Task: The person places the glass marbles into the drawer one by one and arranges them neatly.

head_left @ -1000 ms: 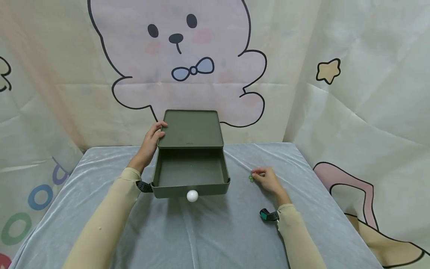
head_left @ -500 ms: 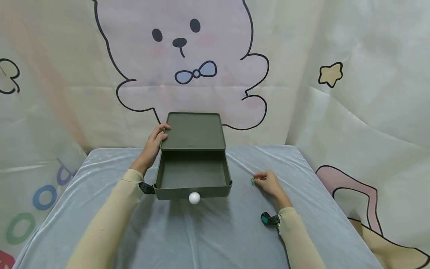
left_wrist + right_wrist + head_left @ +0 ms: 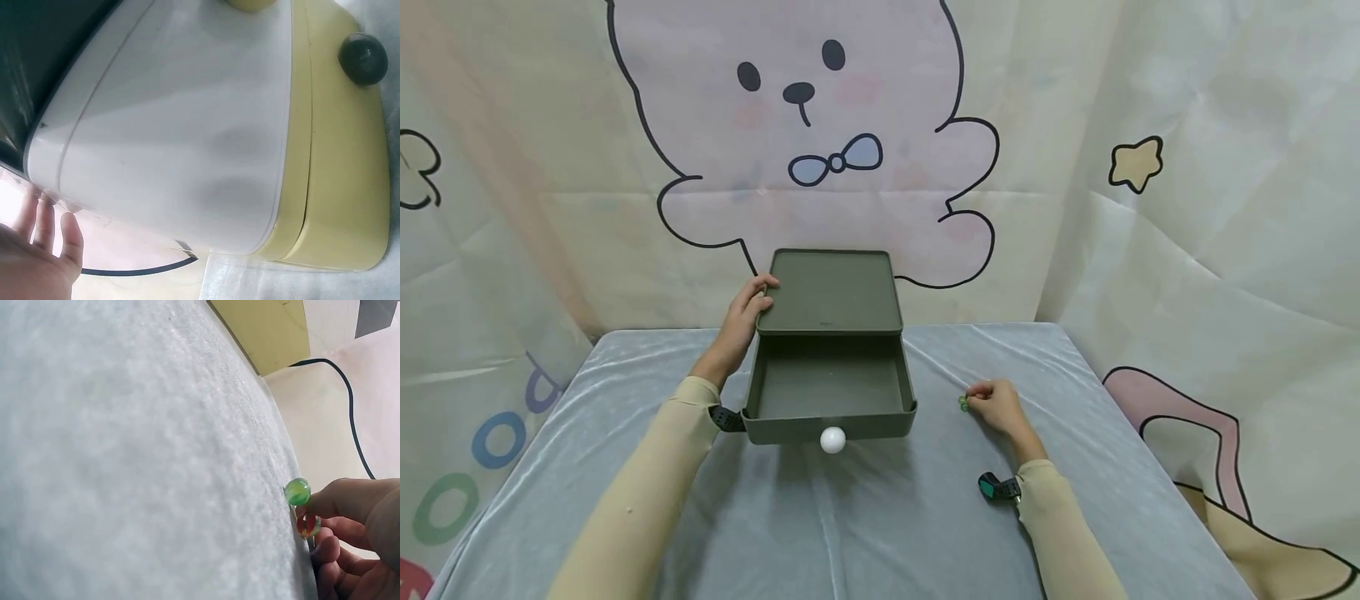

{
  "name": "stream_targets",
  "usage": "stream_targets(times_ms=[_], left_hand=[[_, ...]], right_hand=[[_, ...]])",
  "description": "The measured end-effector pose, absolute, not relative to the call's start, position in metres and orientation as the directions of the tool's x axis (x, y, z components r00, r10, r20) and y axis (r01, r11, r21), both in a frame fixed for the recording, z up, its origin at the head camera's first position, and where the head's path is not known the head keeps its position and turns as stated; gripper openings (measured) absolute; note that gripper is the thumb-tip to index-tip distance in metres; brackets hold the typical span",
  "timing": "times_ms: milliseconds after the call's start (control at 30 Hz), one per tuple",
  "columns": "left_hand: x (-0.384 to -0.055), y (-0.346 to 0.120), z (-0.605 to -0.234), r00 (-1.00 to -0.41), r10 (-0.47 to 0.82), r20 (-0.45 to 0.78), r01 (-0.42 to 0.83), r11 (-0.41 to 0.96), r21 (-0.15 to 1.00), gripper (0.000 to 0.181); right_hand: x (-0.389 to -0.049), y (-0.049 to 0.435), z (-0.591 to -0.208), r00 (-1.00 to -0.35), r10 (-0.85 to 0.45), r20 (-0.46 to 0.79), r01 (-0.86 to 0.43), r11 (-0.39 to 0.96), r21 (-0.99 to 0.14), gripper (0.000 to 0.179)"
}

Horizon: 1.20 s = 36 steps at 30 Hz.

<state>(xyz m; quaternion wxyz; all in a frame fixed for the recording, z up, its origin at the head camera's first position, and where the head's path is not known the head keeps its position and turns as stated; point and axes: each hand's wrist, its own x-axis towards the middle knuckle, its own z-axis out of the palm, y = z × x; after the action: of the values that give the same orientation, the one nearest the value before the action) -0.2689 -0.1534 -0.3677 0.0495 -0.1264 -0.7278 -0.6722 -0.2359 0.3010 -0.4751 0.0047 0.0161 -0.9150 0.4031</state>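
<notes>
A dark green drawer (image 3: 831, 392) with a white ball knob (image 3: 832, 440) stands pulled out at the top of a drawer box (image 3: 831, 292). In the left wrist view the box's lower drawers (image 3: 187, 137) are white and yellow. My left hand (image 3: 733, 333) rests on the box's upper left side, its fingers fairly straight. To the right of the box, my right hand (image 3: 998, 407) is low over the cloth. It pinches a red-streaked glass marble (image 3: 308, 525) between thumb and fingers. A green glass marble (image 3: 297, 491) is by the thumb tip; whether it is gripped is unclear.
Light blue-grey cloth (image 3: 880, 533) covers the table. Behind it hangs a fabric backdrop (image 3: 1037, 250) printed with a bear, meeting the table's far edge. A second patterned sheet (image 3: 1225, 292) hangs along the right side.
The head view has shifted slightly. My right hand stays by the marbles, its fingers drawn in a little closer. The left hand, box and pulled-out drawer hold still.
</notes>
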Motion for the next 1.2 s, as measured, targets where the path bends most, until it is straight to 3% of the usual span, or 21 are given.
stream_targets(times_ms=[533,1200], left_hand=[[-0.268,-0.154,-0.368,-0.962,0.124,0.244,0.253,0.056,0.966,0.029],[-0.267,-0.152,-0.365,-0.965,0.119,0.234,0.241,0.049,0.969,0.032]], right_hand=[[-0.236,0.305,-0.47,-1.0,-0.028,-0.014,-0.004,0.574,-0.819,0.022],[-0.228,0.301,-0.426,-0.988,-0.011,0.151,-0.139,0.464,-0.875,0.029]])
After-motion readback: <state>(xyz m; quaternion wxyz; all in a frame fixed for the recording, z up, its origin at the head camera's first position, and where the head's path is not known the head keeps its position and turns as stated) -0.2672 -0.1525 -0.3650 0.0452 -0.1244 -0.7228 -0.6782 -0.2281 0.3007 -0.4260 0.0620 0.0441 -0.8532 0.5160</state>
